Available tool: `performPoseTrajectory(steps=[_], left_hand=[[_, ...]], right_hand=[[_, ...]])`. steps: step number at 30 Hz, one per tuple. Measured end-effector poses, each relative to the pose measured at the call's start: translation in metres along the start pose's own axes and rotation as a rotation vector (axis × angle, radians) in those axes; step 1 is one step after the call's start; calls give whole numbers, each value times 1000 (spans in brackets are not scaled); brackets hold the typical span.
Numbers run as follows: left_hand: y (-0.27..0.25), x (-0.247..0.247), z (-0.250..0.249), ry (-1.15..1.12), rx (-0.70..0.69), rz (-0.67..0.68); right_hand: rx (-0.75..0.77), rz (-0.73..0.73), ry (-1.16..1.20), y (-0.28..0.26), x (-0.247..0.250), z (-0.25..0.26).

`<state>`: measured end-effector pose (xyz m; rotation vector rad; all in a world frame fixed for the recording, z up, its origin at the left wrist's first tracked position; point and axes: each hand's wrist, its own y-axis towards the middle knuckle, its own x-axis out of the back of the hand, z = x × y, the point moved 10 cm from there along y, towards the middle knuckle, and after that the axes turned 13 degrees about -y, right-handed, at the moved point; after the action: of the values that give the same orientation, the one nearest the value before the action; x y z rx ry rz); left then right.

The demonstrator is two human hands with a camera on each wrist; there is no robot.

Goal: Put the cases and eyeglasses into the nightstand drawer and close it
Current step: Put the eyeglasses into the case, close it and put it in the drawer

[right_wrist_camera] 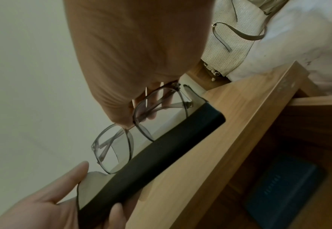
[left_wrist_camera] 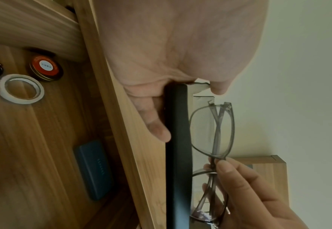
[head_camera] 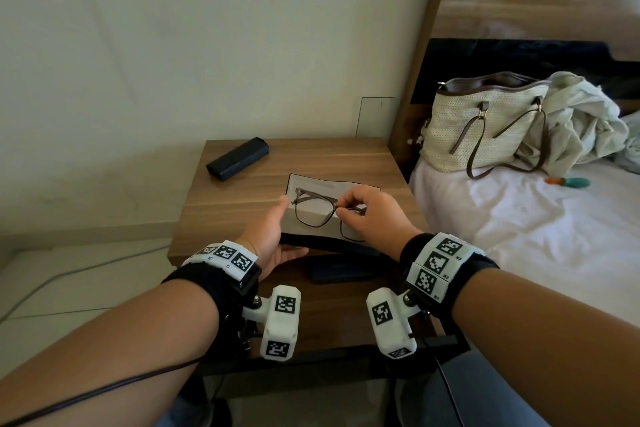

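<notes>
An open glasses case point(head_camera: 313, 189) with pale grey lining and a black shell sits at the nightstand's front edge. My left hand point(head_camera: 289, 227) grips its left end, thumb on the lining and fingers under the black edge point(left_wrist_camera: 177, 155). Grey-framed eyeglasses point(head_camera: 315, 213), arms folded, hang over the open case. My right hand point(head_camera: 341, 207) pinches them at the bridge point(left_wrist_camera: 214, 161). A second, closed black case point(head_camera: 238, 158) lies at the back left of the nightstand top point(head_camera: 346, 159). Below, the drawer point(head_camera: 332, 315) stands open with a blue case point(head_camera: 341, 272) inside.
The drawer also holds a white tape roll point(left_wrist_camera: 20, 89) and a round tin with a red lid point(left_wrist_camera: 45, 68). To the right is a bed point(head_camera: 519, 236) with a woven handbag point(head_camera: 485, 125) and crumpled cloth. A wall stands behind the nightstand.
</notes>
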<state>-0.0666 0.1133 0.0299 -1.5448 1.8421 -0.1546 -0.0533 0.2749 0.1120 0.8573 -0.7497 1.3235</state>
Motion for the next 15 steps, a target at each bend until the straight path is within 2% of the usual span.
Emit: performPoseTrajectory(steps=[15], left_hand=[[-26,-5,-1,-54,-40,-6]], right_hand=[[102,2,-161,-23,0,20]])
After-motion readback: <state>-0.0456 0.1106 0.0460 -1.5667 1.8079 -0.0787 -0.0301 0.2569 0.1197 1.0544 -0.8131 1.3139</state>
